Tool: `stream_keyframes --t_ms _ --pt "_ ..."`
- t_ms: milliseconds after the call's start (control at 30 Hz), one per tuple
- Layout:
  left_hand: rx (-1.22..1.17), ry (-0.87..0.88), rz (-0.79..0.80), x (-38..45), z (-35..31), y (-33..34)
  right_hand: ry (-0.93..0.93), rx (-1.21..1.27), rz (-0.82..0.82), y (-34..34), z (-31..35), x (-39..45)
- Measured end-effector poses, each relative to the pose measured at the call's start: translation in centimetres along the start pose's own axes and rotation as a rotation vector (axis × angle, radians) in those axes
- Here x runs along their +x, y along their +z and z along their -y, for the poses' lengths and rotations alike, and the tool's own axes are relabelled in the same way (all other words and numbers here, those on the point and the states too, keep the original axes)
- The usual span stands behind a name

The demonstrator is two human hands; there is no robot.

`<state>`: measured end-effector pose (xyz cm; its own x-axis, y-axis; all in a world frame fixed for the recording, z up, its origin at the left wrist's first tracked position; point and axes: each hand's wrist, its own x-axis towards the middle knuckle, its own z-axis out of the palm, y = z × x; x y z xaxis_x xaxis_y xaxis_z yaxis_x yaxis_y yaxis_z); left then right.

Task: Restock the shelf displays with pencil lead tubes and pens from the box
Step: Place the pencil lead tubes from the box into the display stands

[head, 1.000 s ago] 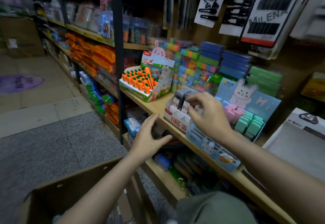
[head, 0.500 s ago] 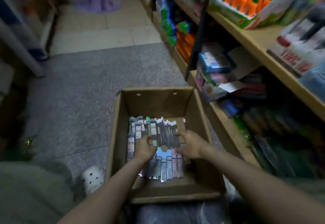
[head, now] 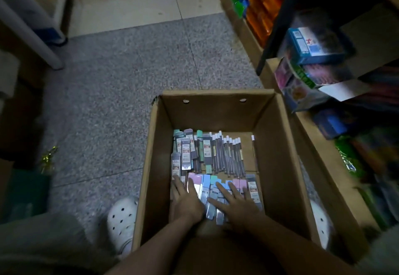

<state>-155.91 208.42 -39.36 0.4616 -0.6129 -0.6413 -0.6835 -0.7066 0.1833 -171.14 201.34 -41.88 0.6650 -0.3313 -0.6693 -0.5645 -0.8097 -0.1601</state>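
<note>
Both hands (head: 212, 204) flat atop lead tubes (head: 207, 188) inside box (head: 278, 166).

Both hands reach down into an open cardboard box (head: 278, 156) on the speckled floor (head: 121, 84). The left hand (head: 185, 201) and right hand (head: 237, 203) lie flat, fingers spread, on pastel lead tube packs (head: 207, 185); white-capped pens (head: 226, 156) lie beyond them

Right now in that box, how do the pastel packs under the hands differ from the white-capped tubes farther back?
The pastel packs are flat, with pink, blue or green tops; the white-capped tubes are thin, dark and round. The packs lie nearest the person, under the left hand and right hand; nothing touches the tubes. Both lie lengthwise on the cardboard box floor.
</note>
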Motion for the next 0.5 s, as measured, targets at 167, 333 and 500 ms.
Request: stream_keyframes --t_ms 167,333,500 --pt "-0.064 0.120 -0.042 -0.9 -0.8 0.0 0.091 0.124 -0.023 -0.3 -1.9 -0.4" --pt "-0.276 0.185 -0.277 0.9 -0.9 -1.7 0.152 0.251 -0.169 -1.7 -1.0 -0.5" --pt "-0.319 0.096 -0.253 4.5 -1.5 -3.1 0.207 0.371 -0.252 -4.1 -1.2 1.5"
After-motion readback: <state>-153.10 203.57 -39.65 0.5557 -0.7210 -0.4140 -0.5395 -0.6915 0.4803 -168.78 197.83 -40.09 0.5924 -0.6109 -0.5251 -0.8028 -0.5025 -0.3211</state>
